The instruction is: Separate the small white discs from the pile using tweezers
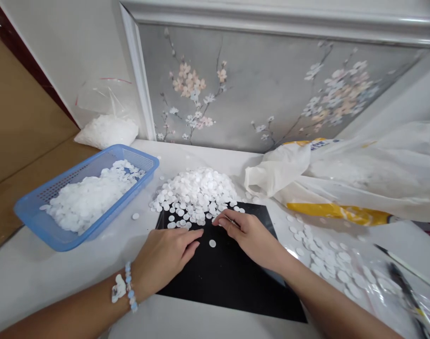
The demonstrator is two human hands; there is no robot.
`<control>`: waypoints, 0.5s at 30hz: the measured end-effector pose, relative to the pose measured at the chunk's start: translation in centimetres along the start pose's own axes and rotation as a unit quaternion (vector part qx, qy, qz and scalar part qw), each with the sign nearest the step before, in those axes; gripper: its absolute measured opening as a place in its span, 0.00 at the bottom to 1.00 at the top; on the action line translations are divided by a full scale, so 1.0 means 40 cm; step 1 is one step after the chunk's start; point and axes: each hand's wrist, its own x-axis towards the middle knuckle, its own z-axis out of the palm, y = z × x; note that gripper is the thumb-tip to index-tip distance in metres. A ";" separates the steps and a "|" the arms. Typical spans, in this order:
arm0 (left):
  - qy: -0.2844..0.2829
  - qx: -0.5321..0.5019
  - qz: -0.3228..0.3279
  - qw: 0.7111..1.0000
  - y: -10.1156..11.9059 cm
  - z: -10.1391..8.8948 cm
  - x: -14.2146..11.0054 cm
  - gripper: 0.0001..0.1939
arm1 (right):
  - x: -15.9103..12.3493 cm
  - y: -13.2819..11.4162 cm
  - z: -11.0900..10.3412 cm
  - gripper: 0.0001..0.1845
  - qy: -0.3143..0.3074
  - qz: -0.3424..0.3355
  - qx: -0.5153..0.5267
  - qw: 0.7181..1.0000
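Note:
My left hand [170,254], with a beaded bracelet [130,287] at the wrist, rests on the left part of a black sheet [232,282]. Its index finger is stretched out and the thumb is apart, with nothing held. Across from it, my right hand [248,233] has its thumb and fingers pinched together beside the pile of small white discs [200,188]. Something thin and dark shows between those fingers, too small to name. A single white disc [212,243] lies on the black sheet between my hands. The pile covers the sheet's far edge.
A blue basket [126,197] of white discs stands at left, before a clear bag [107,132] of white pieces. At right lie a white plastic bag [370,174], scattered discs [320,259] and a black pen [407,287]. A framed flower picture [243,103] stands behind.

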 end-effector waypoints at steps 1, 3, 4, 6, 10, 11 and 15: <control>-0.005 0.009 0.001 1.000 0.002 0.000 0.000 0.15 | 0.000 0.002 0.001 0.13 -0.004 -0.005 0.001 1.000; -0.008 0.009 -0.004 1.000 0.004 -0.003 0.001 0.12 | -0.001 0.004 0.004 0.11 -0.015 -0.012 -0.003 1.000; -0.009 0.005 -0.010 1.000 0.005 -0.004 0.002 0.11 | -0.002 0.004 0.007 0.09 -0.021 -0.012 -0.009 1.000; -0.011 -0.001 -0.029 1.000 0.006 -0.006 0.005 0.10 | -0.006 0.003 0.013 0.05 -0.035 -0.003 -0.027 0.999; -0.016 0.008 -0.055 0.998 0.000 -0.005 0.007 0.08 | -0.015 -0.005 0.025 0.03 -0.056 0.032 -0.056 0.996; -0.019 0.009 -0.056 0.998 -0.002 -0.004 0.006 0.08 | -0.017 -0.007 0.027 0.03 -0.056 0.035 -0.059 0.996; -0.022 -0.014 -0.053 0.998 -0.004 -0.005 0.006 0.04 | -0.017 -0.011 0.030 0.04 -0.054 0.030 -0.070 0.996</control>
